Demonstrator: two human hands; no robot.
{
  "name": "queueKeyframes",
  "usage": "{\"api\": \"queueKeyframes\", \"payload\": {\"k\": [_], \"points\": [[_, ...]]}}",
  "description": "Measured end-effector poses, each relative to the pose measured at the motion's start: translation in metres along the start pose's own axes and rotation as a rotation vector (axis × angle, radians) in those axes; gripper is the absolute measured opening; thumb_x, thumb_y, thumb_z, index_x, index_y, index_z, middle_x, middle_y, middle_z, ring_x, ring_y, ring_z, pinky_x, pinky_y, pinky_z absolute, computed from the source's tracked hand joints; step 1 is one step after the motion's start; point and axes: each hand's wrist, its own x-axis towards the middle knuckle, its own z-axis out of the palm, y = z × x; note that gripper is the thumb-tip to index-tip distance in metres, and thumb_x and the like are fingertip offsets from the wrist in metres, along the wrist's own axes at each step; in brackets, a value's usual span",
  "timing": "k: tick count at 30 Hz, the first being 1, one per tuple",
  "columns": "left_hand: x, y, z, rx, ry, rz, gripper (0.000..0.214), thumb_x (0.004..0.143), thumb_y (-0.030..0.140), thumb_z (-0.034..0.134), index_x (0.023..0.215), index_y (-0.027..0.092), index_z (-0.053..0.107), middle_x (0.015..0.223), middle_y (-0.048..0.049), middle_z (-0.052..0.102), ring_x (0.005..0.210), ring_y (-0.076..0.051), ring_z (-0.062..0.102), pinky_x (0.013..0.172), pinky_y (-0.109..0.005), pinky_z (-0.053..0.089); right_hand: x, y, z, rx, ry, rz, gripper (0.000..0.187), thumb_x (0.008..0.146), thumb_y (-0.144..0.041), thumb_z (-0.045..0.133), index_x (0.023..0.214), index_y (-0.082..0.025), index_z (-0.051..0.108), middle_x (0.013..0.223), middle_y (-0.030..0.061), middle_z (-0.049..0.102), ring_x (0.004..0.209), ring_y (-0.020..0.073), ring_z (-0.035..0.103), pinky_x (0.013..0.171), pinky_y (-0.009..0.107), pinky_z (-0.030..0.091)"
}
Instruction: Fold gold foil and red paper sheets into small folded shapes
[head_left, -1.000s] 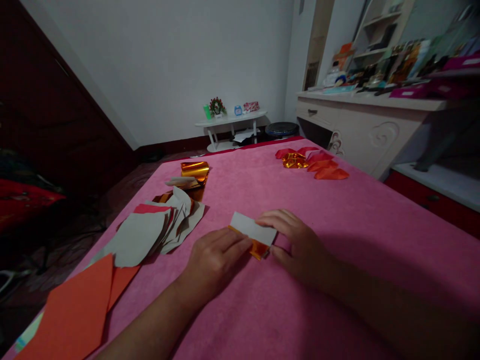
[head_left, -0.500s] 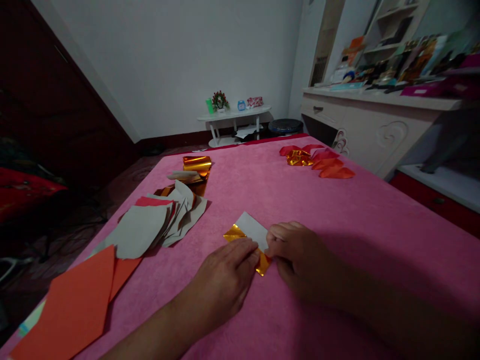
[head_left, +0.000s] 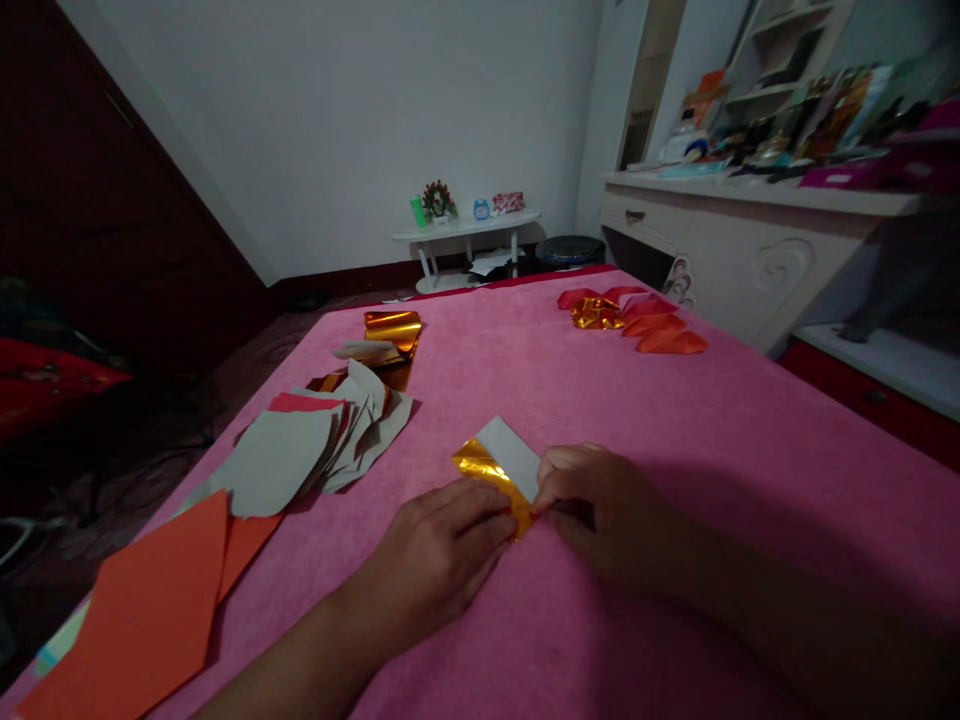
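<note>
A small sheet of gold foil paper [head_left: 484, 462] with a pale grey back lies on the pink cloth in front of me, folded so that a gold band runs along its near side. My left hand [head_left: 446, 545] has its fingers closed and pressed on the near part of that band. At the paper's right corner, my right hand [head_left: 596, 510] pinches the edge between thumb and fingers. Part of the fold is hidden under my fingertips.
Grey-backed sheets [head_left: 285, 455] and orange paper [head_left: 139, 600] lie at left, with a curled gold sheet [head_left: 394, 330] behind. Folded red and orange paper pieces [head_left: 670, 335] and a gold one [head_left: 598, 313] sit at far right. Beyond stand a white side table [head_left: 480, 228] and a dresser [head_left: 750, 240].
My left fingers have slid slightly down and left along the gold band, showing more of it. The paper has shifted a little, and its near gold corner is now more covered.
</note>
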Motion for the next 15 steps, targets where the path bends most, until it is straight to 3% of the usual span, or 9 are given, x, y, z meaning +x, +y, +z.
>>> {"api": "queueKeyframes", "payload": {"k": [7, 15], "points": [[0.005, 0.0, 0.0, -0.022, 0.001, -0.019, 0.019, 0.089, 0.015, 0.05, 0.101, 0.016, 0.064, 0.096, -0.0067, 0.068, 0.088, -0.017, 0.063, 0.077, -0.031, 0.054, 0.002, 0.001, -0.003, 0.083, -0.028, 0.117, 0.023, 0.063, -0.001, 0.052, 0.068, -0.018, 0.067, 0.066, -0.0011, 0.055, 0.059, 0.0108, 0.05, 0.055, 0.023, 0.033], [0.004, -0.009, 0.007, -0.156, 0.028, -0.181, 0.017, 0.087, 0.021, 0.054, 0.095, 0.022, 0.069, 0.093, -0.0042, 0.066, 0.084, -0.016, 0.06, 0.075, -0.03, 0.051, 0.005, -0.005, -0.003, 0.051, -0.037, 0.196, 0.022, 0.062, -0.001, 0.051, 0.063, -0.017, 0.066, 0.063, -0.0019, 0.053, 0.057, 0.0098, 0.048, 0.053, 0.022, 0.03]]}}
